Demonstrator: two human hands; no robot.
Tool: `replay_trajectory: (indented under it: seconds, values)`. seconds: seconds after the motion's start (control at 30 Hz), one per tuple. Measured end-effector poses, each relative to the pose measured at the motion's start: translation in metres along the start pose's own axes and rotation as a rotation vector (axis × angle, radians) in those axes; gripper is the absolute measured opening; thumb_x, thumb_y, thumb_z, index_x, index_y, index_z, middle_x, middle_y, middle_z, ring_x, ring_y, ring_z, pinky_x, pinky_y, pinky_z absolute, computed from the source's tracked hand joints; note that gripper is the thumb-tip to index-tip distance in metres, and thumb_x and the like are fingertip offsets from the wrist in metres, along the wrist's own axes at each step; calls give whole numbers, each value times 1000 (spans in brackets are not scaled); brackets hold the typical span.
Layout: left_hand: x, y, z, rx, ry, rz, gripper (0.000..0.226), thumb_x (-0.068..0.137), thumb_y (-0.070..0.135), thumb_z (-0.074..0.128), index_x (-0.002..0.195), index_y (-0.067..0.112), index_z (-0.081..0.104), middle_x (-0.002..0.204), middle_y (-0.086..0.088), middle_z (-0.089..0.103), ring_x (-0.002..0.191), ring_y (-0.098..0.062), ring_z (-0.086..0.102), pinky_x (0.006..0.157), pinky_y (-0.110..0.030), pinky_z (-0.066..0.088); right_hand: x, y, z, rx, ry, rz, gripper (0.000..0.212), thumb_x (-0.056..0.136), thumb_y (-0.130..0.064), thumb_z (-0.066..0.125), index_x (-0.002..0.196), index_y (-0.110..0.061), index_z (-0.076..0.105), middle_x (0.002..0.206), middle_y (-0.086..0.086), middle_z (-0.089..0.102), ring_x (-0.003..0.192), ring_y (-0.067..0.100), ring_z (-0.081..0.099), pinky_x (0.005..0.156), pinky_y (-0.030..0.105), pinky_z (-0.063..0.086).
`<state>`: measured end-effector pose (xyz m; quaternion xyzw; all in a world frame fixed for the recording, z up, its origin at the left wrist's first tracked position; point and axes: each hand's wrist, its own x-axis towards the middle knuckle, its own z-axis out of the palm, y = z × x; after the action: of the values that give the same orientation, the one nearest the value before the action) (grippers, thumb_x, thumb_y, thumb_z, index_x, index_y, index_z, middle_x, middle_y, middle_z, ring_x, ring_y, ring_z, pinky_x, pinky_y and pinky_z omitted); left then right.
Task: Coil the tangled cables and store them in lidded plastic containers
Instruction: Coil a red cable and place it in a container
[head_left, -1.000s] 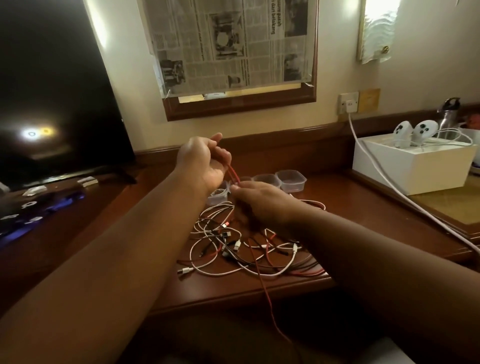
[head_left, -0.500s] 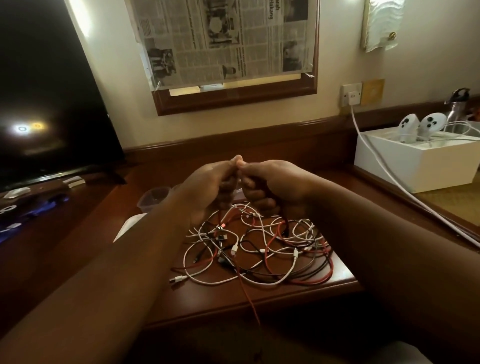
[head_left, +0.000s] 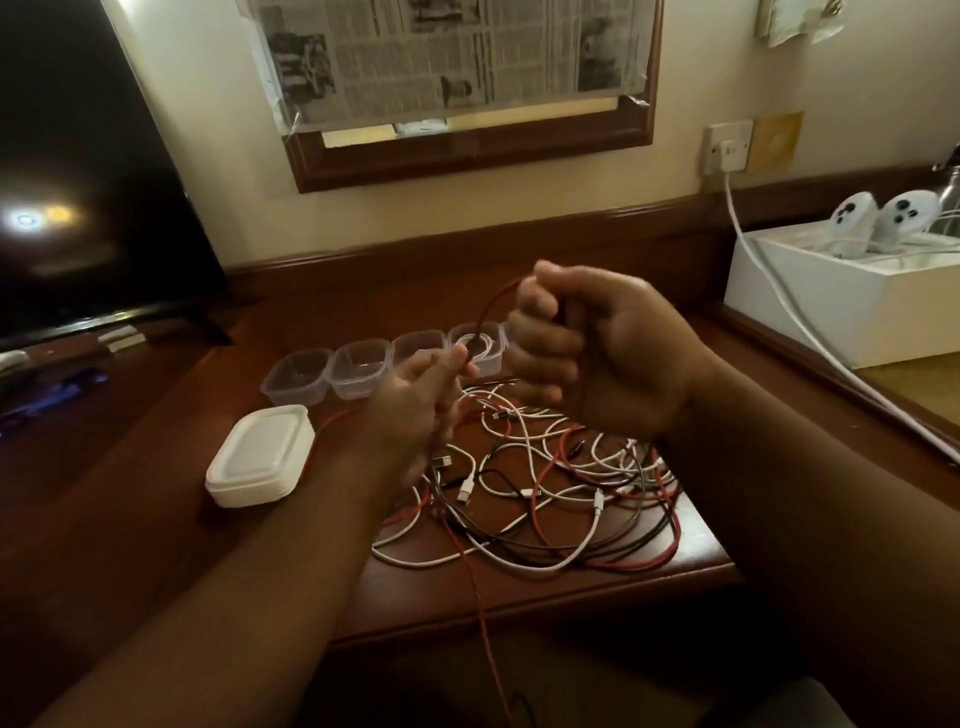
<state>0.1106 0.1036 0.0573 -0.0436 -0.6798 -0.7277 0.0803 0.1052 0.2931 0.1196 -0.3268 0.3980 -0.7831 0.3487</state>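
Both hands up over the table (head_left: 519, 597), working one red cable (head_left: 491, 306). Right hand (head_left: 597, 353) clenched in a fist round it, the cable arcing out of the top of the fist. Left hand (head_left: 415, 400) pinches the same cable lower down at the fingertips. From there the red cable drops through the pile and hangs off the table's front edge.

Tangled cables (head_left: 561, 499), white, black and red, lie heaped on the table directly under the hands; the right forearm covers the pile's right side.

Behind the pile: a row of clear open containers (head_left: 358, 366), the right end of the row hidden by the right hand. One of them (head_left: 475, 345) holds a coiled white cable. Stack of white lids (head_left: 260, 457) left of the pile, near the left forearm.

Surroundings: dark TV screen (head_left: 78, 182) far left, white box (head_left: 841, 306) with two white controllers (head_left: 878, 218) on the right, a white cord (head_left: 779, 296) running from the wall socket (head_left: 727, 150) across the box's front corner. Newspaper (head_left: 441, 52) taped over a framed panel on the wall.
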Motion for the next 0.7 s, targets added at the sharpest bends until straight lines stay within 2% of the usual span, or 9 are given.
replay_trajectory:
  seconds: [0.13, 0.23, 0.27, 0.33, 0.4, 0.47, 0.57, 0.63, 0.7]
  values:
    - [-29, -15, 24, 112, -34, 44, 29, 80, 47, 59, 81, 24, 76, 60, -3, 38, 48, -11, 30, 49, -26, 21, 12, 2, -11, -49, 216, -253, 42, 104, -37, 34, 102, -8, 65, 91, 8, 70, 90, 23, 69, 82, 32, 57]
    - [-35, -10, 25, 409, -91, 134, 27, 89, 47, 57, 96, 31, 77, 54, 8, 47, 47, -6, 41, 48, -21, 32, 18, 14, -23, -705, 416, -400, 31, 105, -25, 39, 119, -11, 63, 117, 3, 70, 113, 13, 65, 99, 29, 52]
    - [-36, -7, 23, 523, -105, 166, 21, 93, 42, 58, 98, 32, 75, 55, 8, 53, 48, -7, 47, 48, -23, 35, 19, 16, -27, -1036, 473, -427, 26, 104, -22, 43, 121, -14, 62, 119, -2, 67, 112, 7, 63, 97, 23, 51]
    - [-35, 2, 16, 659, -105, 239, 15, 96, 32, 61, 98, 29, 75, 66, -1, 66, 57, -16, 58, 54, -31, 44, 22, 19, -32, -1548, 417, -312, 22, 101, -21, 49, 120, -19, 62, 116, -8, 63, 103, 2, 61, 88, 17, 52]
    - [-32, 11, 7, 646, -71, 289, 10, 93, 30, 64, 91, 30, 74, 73, -5, 68, 64, -20, 62, 58, -33, 48, 24, 21, -29, -1709, 313, -57, 13, 102, -26, 48, 106, -24, 60, 100, -5, 64, 88, 9, 63, 74, 21, 53]
    - [-27, 19, -1, 632, -23, 325, 11, 87, 39, 67, 83, 29, 71, 73, -3, 68, 65, -20, 64, 58, -34, 53, 23, 24, -25, -1528, 294, 105, 18, 104, -28, 43, 89, -26, 53, 82, -4, 56, 70, 8, 55, 60, 19, 45]
    - [-20, 26, -5, 559, 32, 328, 31, 73, 51, 67, 82, 21, 69, 71, 0, 68, 60, -14, 63, 53, -25, 54, 21, 22, -16, -1199, 266, 240, 33, 106, -38, 34, 76, -31, 47, 68, -9, 41, 56, 4, 35, 51, 15, 32]
    - [-15, 23, -3, 369, 53, 233, 29, 70, 50, 69, 77, 22, 70, 62, 0, 60, 53, -14, 52, 48, -26, 44, 19, 22, -19, -679, 142, 382, 51, 100, -57, 28, 68, -23, 48, 57, -5, 31, 47, 10, 20, 42, 21, 21]
    - [-13, 18, 4, 57, 54, 102, 20, 73, 43, 69, 72, 23, 70, 57, -2, 47, 49, -15, 39, 46, -27, 34, 18, 21, -18, -194, 37, 349, 53, 97, -55, 30, 66, -17, 50, 52, -5, 29, 44, 11, 15, 40, 24, 14]
